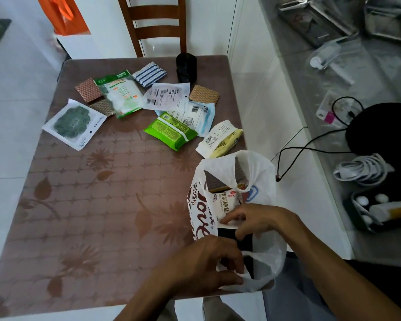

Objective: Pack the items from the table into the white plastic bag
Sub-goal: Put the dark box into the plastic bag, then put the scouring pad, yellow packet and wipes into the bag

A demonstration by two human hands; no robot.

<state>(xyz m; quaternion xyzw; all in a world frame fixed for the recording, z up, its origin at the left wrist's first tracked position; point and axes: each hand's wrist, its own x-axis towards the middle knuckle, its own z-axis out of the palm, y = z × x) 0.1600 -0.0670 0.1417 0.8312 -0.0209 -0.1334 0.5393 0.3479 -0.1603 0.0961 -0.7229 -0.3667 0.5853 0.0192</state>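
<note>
Where hands [208,262] overlap, white plastic bag [262,172] contents stay unclear

Low and right of centre in the frame, the white salt packet [226,203] under my fingers reads "精制碘盐", with small Latin letters "JING ZHI DIAN YAN" beneath. Just left of it, the brown-and-white packet [198,210] shows large letters "ove" of a cut-off word, and a column of Chinese that looks like "随心而悦". Barcodes stand on the yellow-white pouch [220,141] and the white sachets [167,96] in the upper middle, but their print, and that on the green wipes pack [170,130], is too small to read.
</note>
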